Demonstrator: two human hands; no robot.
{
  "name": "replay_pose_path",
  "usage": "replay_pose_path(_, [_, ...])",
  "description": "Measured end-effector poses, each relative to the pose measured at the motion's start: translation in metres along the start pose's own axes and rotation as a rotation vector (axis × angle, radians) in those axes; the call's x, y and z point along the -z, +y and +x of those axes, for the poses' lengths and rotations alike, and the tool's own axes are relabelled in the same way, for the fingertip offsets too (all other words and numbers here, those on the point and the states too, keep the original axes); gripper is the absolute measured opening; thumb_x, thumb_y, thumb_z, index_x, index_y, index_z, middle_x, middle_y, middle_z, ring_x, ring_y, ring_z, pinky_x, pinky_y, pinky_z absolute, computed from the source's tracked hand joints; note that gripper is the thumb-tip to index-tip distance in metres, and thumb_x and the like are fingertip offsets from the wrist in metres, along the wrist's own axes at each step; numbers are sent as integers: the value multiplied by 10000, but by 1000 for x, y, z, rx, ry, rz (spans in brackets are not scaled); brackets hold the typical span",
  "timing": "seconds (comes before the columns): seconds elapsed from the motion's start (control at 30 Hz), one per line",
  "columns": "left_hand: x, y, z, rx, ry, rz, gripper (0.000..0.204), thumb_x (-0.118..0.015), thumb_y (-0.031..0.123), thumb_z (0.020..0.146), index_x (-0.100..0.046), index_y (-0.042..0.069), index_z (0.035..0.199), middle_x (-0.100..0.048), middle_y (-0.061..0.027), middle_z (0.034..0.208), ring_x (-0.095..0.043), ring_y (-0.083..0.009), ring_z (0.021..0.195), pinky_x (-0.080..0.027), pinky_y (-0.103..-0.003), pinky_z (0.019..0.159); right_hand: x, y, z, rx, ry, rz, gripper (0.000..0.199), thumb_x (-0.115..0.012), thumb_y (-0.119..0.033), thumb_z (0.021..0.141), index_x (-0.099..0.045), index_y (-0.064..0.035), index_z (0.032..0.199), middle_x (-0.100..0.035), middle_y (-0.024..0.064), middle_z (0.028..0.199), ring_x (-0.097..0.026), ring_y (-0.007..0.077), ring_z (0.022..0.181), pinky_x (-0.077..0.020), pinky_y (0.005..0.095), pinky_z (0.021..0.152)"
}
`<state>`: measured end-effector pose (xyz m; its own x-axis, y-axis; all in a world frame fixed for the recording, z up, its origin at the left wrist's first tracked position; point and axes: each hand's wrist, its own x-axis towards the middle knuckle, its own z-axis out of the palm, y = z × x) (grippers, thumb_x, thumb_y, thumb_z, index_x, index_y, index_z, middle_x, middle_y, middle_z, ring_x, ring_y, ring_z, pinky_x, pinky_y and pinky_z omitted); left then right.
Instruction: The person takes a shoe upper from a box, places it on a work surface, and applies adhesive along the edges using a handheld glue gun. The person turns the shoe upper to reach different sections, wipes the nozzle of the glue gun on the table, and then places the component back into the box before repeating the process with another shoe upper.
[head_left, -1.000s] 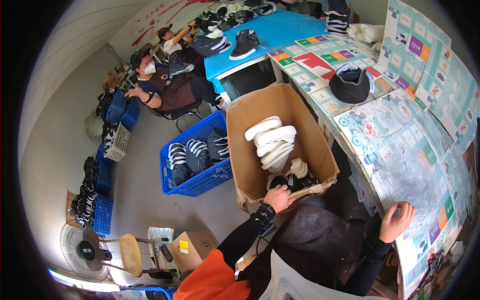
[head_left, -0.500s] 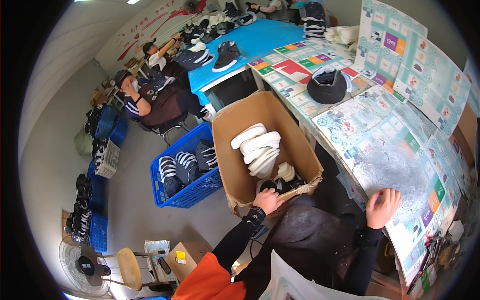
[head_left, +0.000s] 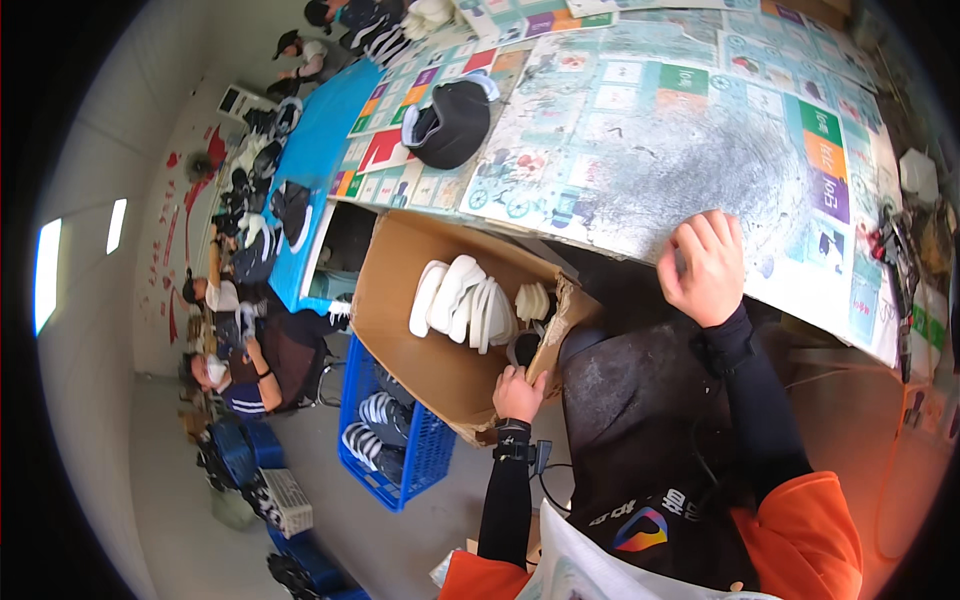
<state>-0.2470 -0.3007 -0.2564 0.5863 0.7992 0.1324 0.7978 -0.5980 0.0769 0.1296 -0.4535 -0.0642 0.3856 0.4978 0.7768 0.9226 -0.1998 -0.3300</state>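
My left hand point(head_left: 519, 393) has its fingers hooked over the near rim of an open cardboard box point(head_left: 395, 330). Inside the box lie several white shoe soles point(head_left: 465, 295), a small stack of cream pieces point(head_left: 532, 302) and something dark, partly hidden by the near wall. My right hand point(head_left: 704, 266) is loosely curled over the front edge of the worktable point(head_left: 640, 150), with nothing visible in it. Farther left on that table stands a black shoe upper point(head_left: 455, 125) with a pale grey lining.
A blue plastic basket point(head_left: 425, 450) holding dark striped shoes stands on the floor left of the box. Beyond it, a blue-covered table point(head_left: 320, 125) bears several shoes. Seated co-workers point(head_left: 265, 360) are at the left. Tools point(head_left: 900, 270) lie at the worktable's right end.
The whole view has turned, so the worktable now lies across the top. My left hand stays at the box rim. My right hand remains by the table edge, its fingers more curled.
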Motion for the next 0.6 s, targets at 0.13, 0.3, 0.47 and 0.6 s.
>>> replay_pose_path(0.13, [91, 7, 71, 12, -679, -475, 753, -848, 353, 876, -562, 77, 1515, -696, -223, 1243, -712, -268, 999, -569, -349, 888, -10, 1, -5, 6, -21, -5, 164, -711, -88, 723, -569, -64, 802, -541, 95, 828, -556, 308, 863, -446, 418, 836])
replay_pose_path(0.3, [271, 126, 150, -936, -554, -1814, 834, -666, -54, 931, -337, 194, 1657, -375, -293, 1618, -646, -186, 727, -503, -267, 599, -6, 4, -7, -13, 0, -23, 161, -710, -62, 723, -568, -67, 798, -555, 98, 837, -563, 312, 856, -441, 428, 811])
replay_pose_path(0.47, [359, 139, 236, -1142, -891, -830, 438, -742, 53, 923, -678, 56, 1356, -725, -167, 1274, -684, -196, 750, -549, -311, 693, -8, 3, -5, -23, -8, -10, 163, -703, -62, 710, -561, -63, 789, -545, 105, 830, -556, 322, 850, -436, 439, 806])
replay_pose_path(0.6, [310, 57, 399, -370, 321, -92, 527, -799, 174, 846, -683, 68, 1349, -729, -181, 1266, -720, -381, 1072, -569, -457, 955, -12, -12, 1, 14, -71, 4, 167, -701, -105, 716, -548, -69, 774, -521, 112, 812, -541, 323, 842, -432, 443, 812])
